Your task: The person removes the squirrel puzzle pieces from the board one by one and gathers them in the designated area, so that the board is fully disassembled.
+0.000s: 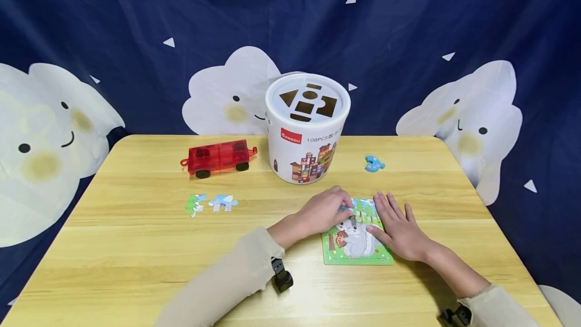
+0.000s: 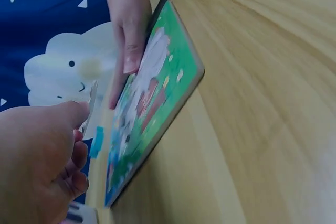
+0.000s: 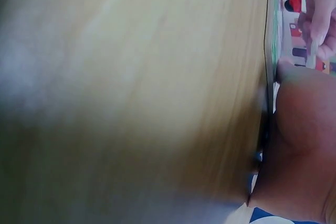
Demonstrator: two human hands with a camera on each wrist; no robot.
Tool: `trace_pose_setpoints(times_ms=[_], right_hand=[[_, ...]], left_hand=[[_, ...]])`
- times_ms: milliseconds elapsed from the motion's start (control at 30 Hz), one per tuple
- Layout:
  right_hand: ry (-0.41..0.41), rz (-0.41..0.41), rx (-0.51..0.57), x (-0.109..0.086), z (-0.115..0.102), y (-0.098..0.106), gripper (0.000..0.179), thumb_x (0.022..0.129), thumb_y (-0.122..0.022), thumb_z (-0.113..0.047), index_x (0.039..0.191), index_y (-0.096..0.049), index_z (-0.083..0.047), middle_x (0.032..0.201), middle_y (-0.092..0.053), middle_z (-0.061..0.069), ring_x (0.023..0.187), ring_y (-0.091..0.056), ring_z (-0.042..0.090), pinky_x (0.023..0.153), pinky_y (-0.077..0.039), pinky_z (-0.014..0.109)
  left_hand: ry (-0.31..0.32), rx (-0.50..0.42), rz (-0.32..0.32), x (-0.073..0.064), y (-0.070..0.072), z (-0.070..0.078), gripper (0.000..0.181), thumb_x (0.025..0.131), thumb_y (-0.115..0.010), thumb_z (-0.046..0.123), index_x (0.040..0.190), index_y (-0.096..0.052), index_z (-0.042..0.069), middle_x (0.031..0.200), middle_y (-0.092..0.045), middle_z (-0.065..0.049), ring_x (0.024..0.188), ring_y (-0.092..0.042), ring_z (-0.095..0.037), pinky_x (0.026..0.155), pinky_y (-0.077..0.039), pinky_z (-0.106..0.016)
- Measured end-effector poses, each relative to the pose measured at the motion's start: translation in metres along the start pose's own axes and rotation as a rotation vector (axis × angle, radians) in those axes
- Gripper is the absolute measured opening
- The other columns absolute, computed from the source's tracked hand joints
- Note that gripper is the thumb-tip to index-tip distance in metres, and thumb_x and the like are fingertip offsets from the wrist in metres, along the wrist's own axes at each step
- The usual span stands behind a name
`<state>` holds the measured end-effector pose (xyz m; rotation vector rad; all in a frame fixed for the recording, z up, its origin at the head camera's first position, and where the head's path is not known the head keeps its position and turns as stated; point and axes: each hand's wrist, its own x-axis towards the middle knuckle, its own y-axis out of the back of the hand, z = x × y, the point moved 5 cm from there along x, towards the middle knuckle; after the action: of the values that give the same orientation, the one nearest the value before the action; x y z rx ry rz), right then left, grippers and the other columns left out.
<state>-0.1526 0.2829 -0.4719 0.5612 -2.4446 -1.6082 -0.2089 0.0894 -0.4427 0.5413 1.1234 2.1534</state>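
A jigsaw board with a grey squirrel on green grass lies flat on the table. Above its upper left part, my left hand pinches a thin puzzle piece between thumb and fingers. The left wrist view shows that piece edge-on, raised off the board, so its picture is hidden. My right hand rests along the board's right edge, fingers extended and thumb lying over the squirrel. Two loose puzzle pieces, one with a green tree and one sky-blue, lie to the left.
Behind the board stands a white block bucket with shaped holes in its lid. A red toy wagon is left of it, and a small blue toy piece is to its right. A dark blue cloud-patterned curtain hangs behind the table.
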Motion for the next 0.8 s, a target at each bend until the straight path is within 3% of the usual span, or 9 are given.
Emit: trace_pose_setpoints(times_ms=[267,467,667,800], right_hand=[[0.013,0.008,-0.012,0.0,0.007,-0.005,0.079,0.108,-0.046,-0.043,0.162,-0.006,-0.001,0.167,-0.005,0.024,0.154,0.005,0.041,0.115,0.011,0.067],[0.032,0.048,0.011,-0.002,0.005,-0.005,0.078,0.108,-0.049,-0.04,0.161,-0.01,0.002,0.166,-0.009,0.027,0.153,0.002,0.044,0.115,0.01,0.068],[0.045,0.049,0.009,-0.002,0.005,-0.005,0.077,0.108,-0.05,-0.038,0.161,-0.01,0.001,0.166,-0.009,0.026,0.154,0.003,0.042,0.115,0.011,0.068],[0.017,0.011,0.001,-0.001,0.005,-0.004,0.079,0.108,-0.048,-0.04,0.161,-0.008,0.001,0.167,-0.006,0.025,0.154,0.005,0.042,0.115,0.011,0.068]], left_hand=[[-0.007,0.024,0.028,-0.029,0.019,-0.018,0.025,0.099,-0.068,0.03,0.116,-0.069,0.011,0.109,-0.062,0.001,0.099,-0.06,-0.011,0.088,-0.051,-0.022],[-0.011,0.0,0.065,-0.055,0.03,-0.035,0.024,0.099,-0.069,0.026,0.113,-0.069,0.008,0.106,-0.061,0.0,0.096,-0.06,-0.013,0.089,-0.053,-0.027],[0.038,-0.044,0.143,-0.087,0.047,-0.06,0.018,0.096,-0.072,0.022,0.109,-0.068,0.01,0.108,-0.062,0.0,0.099,-0.061,-0.014,0.092,-0.054,-0.032],[0.099,-0.03,0.194,-0.108,0.063,-0.082,0.016,0.095,-0.074,0.019,0.107,-0.068,0.01,0.104,-0.062,0.002,0.093,-0.059,-0.012,0.086,-0.054,-0.031]])
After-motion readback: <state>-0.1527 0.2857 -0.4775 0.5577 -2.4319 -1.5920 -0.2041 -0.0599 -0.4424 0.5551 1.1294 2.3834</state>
